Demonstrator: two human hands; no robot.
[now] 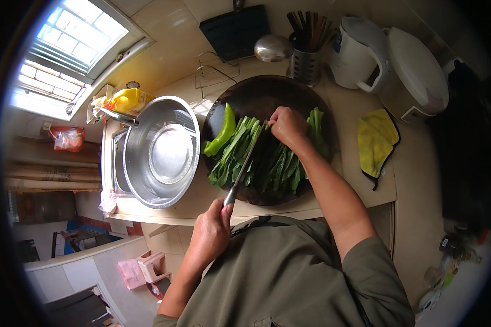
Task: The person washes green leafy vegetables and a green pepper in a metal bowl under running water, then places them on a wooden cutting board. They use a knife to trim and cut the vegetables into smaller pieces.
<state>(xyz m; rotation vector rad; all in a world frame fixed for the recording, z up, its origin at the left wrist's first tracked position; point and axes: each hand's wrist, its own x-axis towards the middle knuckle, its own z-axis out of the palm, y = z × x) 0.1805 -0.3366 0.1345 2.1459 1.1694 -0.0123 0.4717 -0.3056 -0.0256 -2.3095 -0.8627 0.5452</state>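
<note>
My left hand [212, 229] is wrapped around the metal handle of a kitchen knife [246, 163]. Its narrow blade runs forward over leafy greens [235, 149] on a round, dark chopping board [266, 88]. Close by the blade's far end, my right hand [289, 126] has its fingers curled on the stem ends of the greens; its fingertips partly hide what they pinch. More stems and leaves show on both sides of my right wrist. A long green pepper [226, 133] lies at the board's left edge.
A large steel basin [190, 163] stands left of the board, partly over a sink [120, 163]. Behind are a wire rack [217, 71], a ladle [274, 48] and a chopstick holder [305, 67]. To the right are a kettle [354, 57], a rice cooker [417, 69] and a yellow cloth [376, 141].
</note>
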